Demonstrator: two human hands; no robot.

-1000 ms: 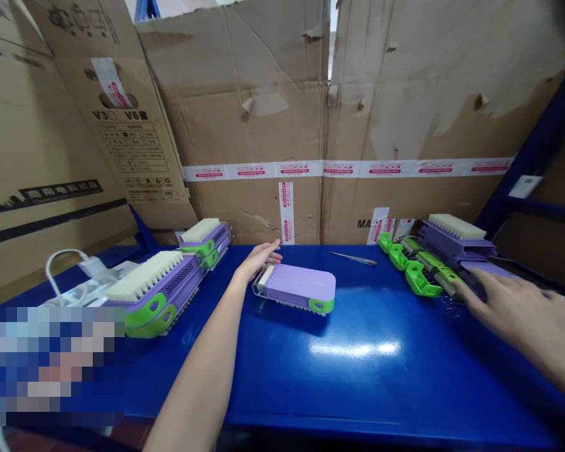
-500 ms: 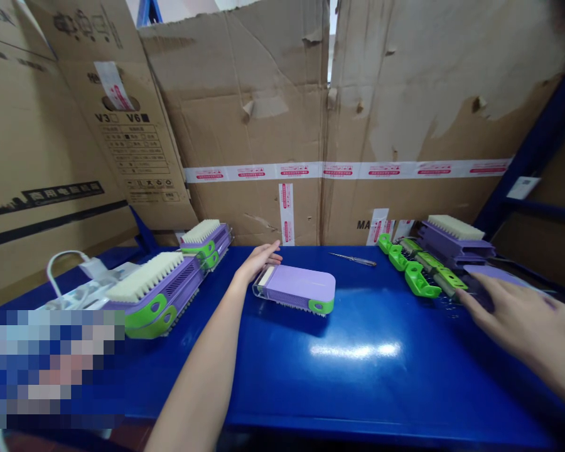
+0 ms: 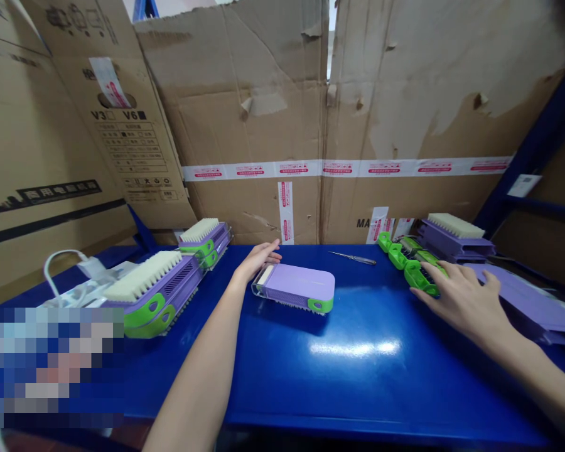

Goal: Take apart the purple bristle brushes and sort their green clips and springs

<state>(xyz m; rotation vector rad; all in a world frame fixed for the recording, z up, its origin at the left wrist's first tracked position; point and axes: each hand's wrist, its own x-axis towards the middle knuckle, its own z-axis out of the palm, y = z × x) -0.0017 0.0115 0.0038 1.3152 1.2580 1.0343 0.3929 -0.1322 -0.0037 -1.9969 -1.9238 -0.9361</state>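
My left hand [image 3: 260, 257] lies on its side with the fingers stretched out, at the left end of a flat purple brush [image 3: 306, 281]. This brush has a green corner piece, a clear end piece and bristles underneath. My right hand [image 3: 471, 298] is spread over the near end of a row of green plastic caps [image 3: 397, 256]. Its thumb and fingers are around the nearest cap [image 3: 420, 279]; whether they touch it cannot be told. Part of the green strip [image 3: 419, 251] beside the caps is hidden behind this hand.
On the left stand brushes with cream bristles on top [image 3: 145, 276], [image 3: 201, 230], beside a white power strip [image 3: 82, 292]. A screwdriver [image 3: 353, 258] lies near the cardboard wall [image 3: 258, 125]. Purple housings [image 3: 456, 245], [image 3: 532, 301] sit at the right of the blue table [image 3: 348, 389].
My right hand has moved left and slightly up, from the purple housing to the green caps. My left hand and the purple brush beside it have stayed in place.
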